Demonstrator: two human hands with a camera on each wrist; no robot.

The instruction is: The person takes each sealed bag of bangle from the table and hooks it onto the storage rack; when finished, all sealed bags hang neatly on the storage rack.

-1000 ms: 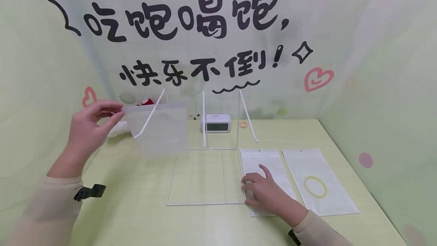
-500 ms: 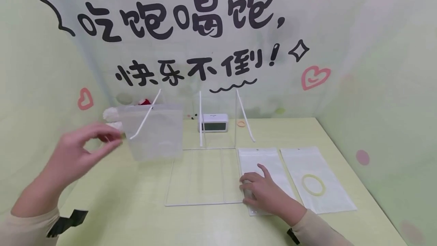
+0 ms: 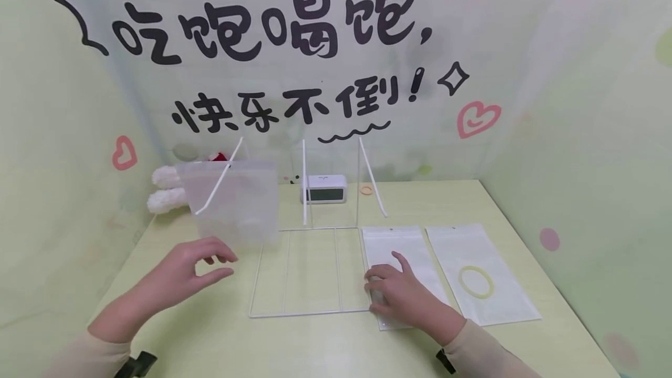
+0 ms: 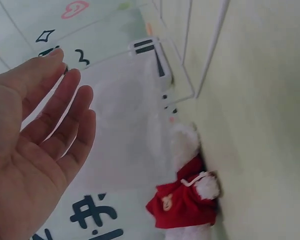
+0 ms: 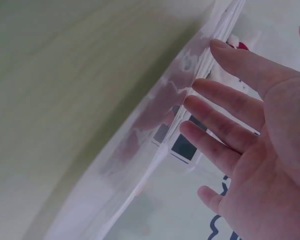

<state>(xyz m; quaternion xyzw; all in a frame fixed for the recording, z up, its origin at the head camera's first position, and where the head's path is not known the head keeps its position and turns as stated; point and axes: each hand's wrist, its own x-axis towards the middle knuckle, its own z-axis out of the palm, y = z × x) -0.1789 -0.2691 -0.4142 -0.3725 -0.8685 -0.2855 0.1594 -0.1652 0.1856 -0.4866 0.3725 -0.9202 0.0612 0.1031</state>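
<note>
Clearly, the right hand (image 3: 406,299) touches the inner pouch (image 3: 404,249), flat on the table (image 3: 315,346) just beside the wire rack (image 3: 304,185), its fingers loosely spread and pinching nothing. Such limp plastic probably handles best by an edge, drawn clear of the wires before lifting. The left hand (image 3: 184,270) is empty, fingers relaxed, well placed to steady a corner. The pouch looks whitish and glossy, with a small hole at its far edge; the outer pouch (image 3: 475,244) matches it and carries a yellow ring (image 3: 476,282). Farther off, a frosted, see-through bag (image 3: 241,197) hangs from the rack's left prong (image 3: 220,175), apart from the left hand; letting it settle seems wise. Behind stand a clock (image 3: 325,180) and a plush toy (image 4: 185,207).
</note>
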